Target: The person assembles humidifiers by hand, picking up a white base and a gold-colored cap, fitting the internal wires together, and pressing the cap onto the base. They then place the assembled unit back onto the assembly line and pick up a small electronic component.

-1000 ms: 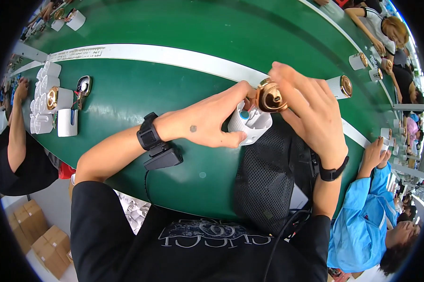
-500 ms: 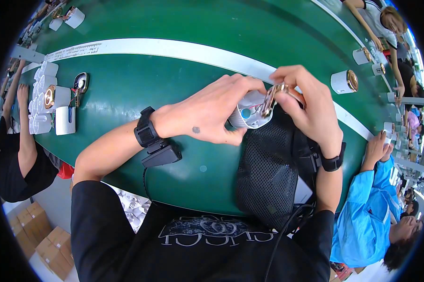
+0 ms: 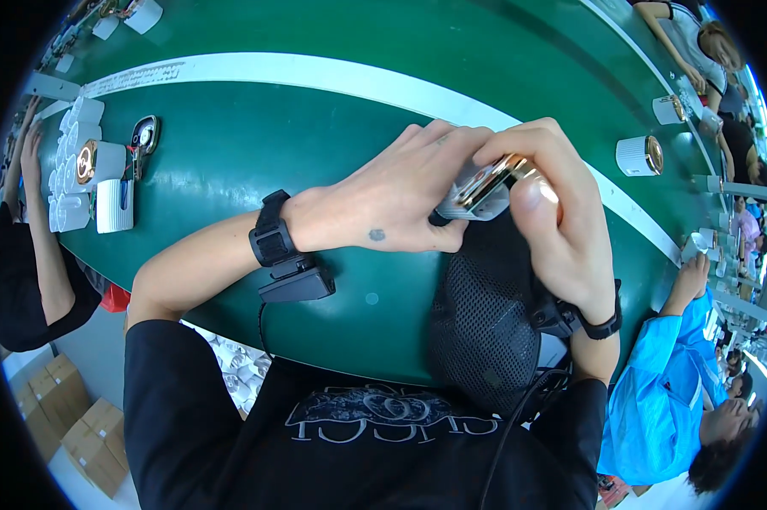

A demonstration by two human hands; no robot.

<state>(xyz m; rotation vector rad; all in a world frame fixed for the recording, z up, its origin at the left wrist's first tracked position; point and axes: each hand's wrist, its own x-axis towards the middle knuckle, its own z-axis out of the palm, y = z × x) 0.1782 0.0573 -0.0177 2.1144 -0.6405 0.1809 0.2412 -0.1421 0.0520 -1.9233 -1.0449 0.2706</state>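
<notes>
Left hand (image 3: 392,202): white cup (image 3: 488,207) | right hand (image 3: 572,228): gold lid (image 3: 492,181) | shirt (image 3: 383,476): lettering (image 3: 394,434) (pale)

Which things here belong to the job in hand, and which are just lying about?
Belonging to the job, it seems:
white ribbed plastic-looking cup, left hand
shiny gold lid-like part, right hand
white ribbed slotted cup at left, untouched

Apparently lying about:
black mesh bag
brown cardboard boxes, lower left

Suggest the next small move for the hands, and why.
Probably tip the gold-rimmed cap level onto the white cup: the right hand holds it tilted at the cup's mouth, while the left hand grips the cup. The ribbed container farther right carries a gold lid, which supports this.
</notes>
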